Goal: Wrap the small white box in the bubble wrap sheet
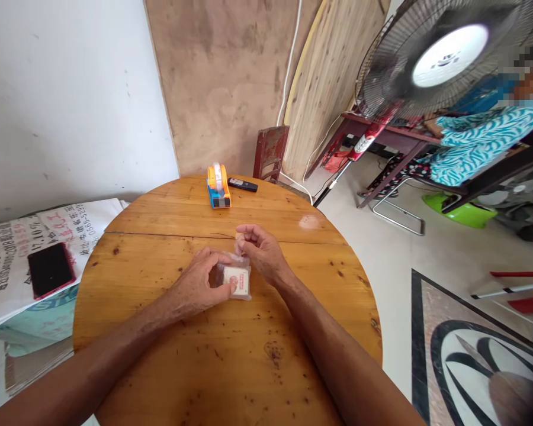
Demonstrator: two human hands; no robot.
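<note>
On the round wooden table (177, 349) lies a small square white packet (241, 284) with red print, inside clear plastic wrapping. My left hand (203, 277) grips it from the left, the thumb across its lower face and the fingers along the upper edge. Just above and to the right, my right hand (263, 253) is closed in a pinch. A bit of clear, crinkled plastic (238, 241) shows at its fingertips; whether this joins the packet's wrapping I cannot tell.
Toward the table's far edge stand an orange and blue tape dispenser (218, 187) and a black remote-like object (243, 184). A phone (51, 270) lies on printed sacks (9, 248) at left. A standing fan (448, 56) and a seated person (484, 142) are at right.
</note>
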